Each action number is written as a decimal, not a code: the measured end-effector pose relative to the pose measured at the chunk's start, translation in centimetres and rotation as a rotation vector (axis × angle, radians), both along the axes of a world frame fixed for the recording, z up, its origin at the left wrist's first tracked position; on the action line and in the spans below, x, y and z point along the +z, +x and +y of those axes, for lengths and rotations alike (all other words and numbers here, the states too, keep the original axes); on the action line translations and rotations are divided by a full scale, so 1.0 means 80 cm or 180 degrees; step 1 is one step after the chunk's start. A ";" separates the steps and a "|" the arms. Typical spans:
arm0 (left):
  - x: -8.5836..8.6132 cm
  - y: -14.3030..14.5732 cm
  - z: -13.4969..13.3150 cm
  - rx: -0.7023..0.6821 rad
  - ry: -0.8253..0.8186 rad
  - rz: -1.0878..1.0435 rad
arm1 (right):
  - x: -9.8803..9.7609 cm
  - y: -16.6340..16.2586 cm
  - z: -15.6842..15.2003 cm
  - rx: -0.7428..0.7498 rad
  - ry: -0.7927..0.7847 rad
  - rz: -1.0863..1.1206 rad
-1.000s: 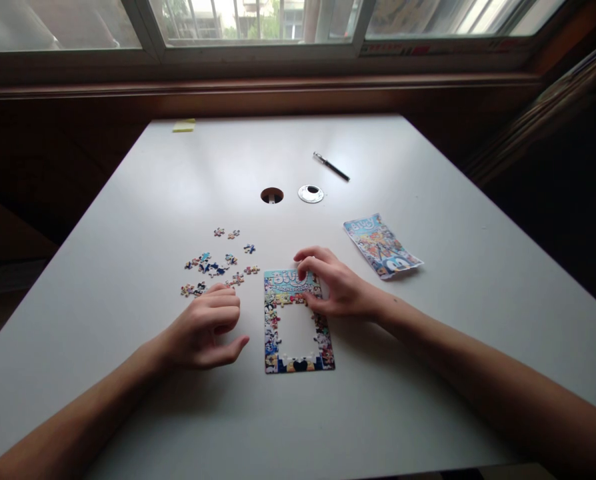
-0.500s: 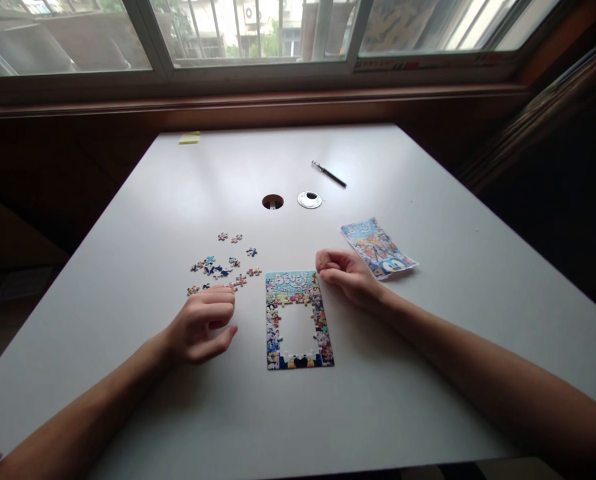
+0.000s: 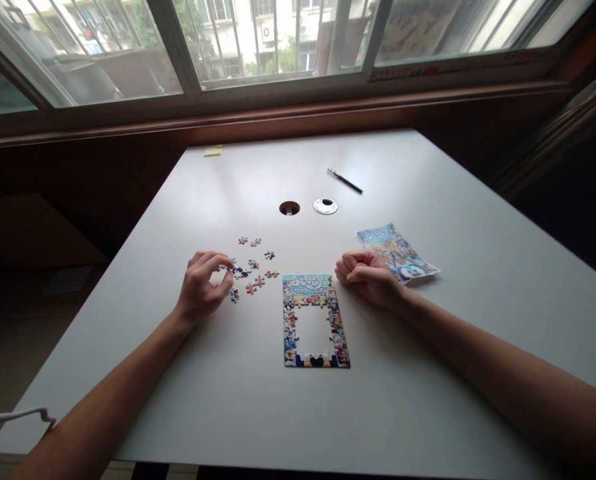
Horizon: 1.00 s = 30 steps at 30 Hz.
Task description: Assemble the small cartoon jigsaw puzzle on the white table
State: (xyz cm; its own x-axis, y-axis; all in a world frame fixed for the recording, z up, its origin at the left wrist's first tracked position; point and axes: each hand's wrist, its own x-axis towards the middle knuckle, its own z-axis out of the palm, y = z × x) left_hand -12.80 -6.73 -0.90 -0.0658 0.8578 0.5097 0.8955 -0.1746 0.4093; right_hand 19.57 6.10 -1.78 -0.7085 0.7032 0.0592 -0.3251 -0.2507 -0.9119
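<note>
A partly built jigsaw puzzle [image 3: 305,285] lies flat on the white table [image 3: 258,413]; its border is filled and its middle is bare. Several loose puzzle pieces [image 3: 256,283] are scattered to its upper left. My left hand [image 3: 202,288] is among them, thumb and forefinger pinched on a small piece at the edge of the scatter. My right hand [image 3: 367,276] rests on the table as a loose fist, just right of the puzzle's top right corner, with nothing visible in it.
A printed picture sheet [image 3: 397,253] lies right of my right hand. Farther back are a round cable hole [image 3: 289,208], its white cap [image 3: 325,206], a black pen [image 3: 345,181] and a yellow note pad [image 3: 213,151]. A white cable [image 3: 18,417] shows at lower left.
My right hand lifted off the puzzle's top edge and curled into a fist beside it. My left hand moved forward into the loose pieces and pinched one. The view shifted.
</note>
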 end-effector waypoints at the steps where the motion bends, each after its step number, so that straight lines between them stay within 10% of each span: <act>1: -0.001 -0.001 0.001 0.0045 -0.0062 0.0006 | 0.000 0.000 0.000 0.0015 -0.0016 -0.0009; 30: -0.009 -0.016 0.007 0.0044 -0.0579 -0.0679 | -0.001 -0.005 0.008 0.0178 0.0047 -0.0071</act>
State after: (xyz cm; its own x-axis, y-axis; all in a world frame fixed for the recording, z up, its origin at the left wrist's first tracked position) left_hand -14.05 -6.19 -1.59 -0.1674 0.9323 0.3207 0.7875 -0.0692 0.6124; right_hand 19.20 6.75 -1.83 -0.7479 0.6616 0.0530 -0.2904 -0.2545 -0.9224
